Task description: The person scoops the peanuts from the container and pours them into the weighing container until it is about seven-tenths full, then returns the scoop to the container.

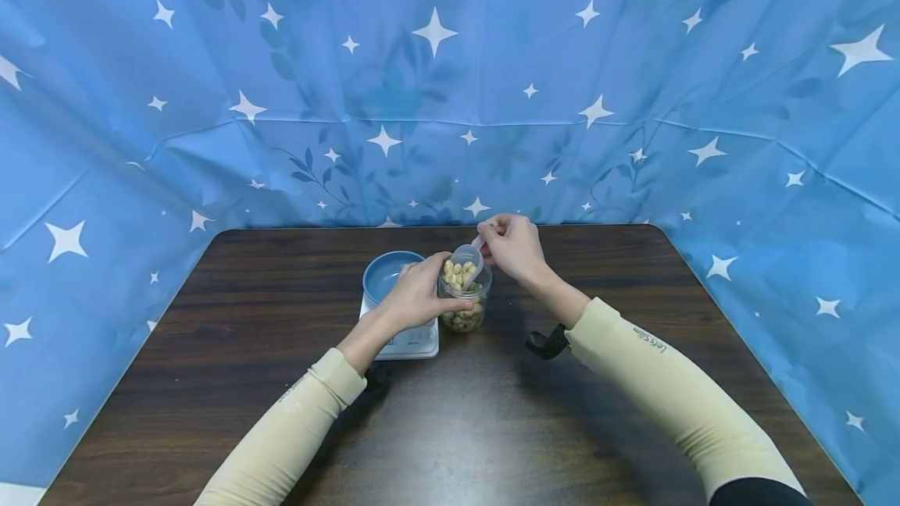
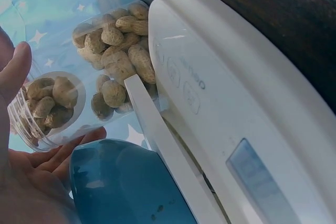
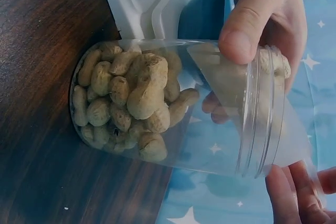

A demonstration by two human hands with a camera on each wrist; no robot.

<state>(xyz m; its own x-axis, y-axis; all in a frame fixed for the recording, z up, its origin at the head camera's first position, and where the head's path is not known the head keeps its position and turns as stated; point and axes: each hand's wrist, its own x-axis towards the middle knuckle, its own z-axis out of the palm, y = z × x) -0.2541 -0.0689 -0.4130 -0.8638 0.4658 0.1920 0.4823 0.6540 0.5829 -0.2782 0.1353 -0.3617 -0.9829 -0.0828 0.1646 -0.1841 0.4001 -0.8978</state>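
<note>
My left hand grips a clear jar just below its threaded rim, thumb on the near side and fingers behind. Unshelled peanuts fill roughly the lower part of the jar, which stands upright on the table. In the head view, my right hand holds the handle of a translucent scoop above the jar. The scoop's bowl is tilted down into the mouth, with several peanuts in it. In the right wrist view, the right fingertips are beside the rim.
Left of the jar, a white kitchen scale carries a blue bowl. The scale's display faces the near side. Everything stands on a dark wooden table, with a blue star-patterned curtain behind its far edge.
</note>
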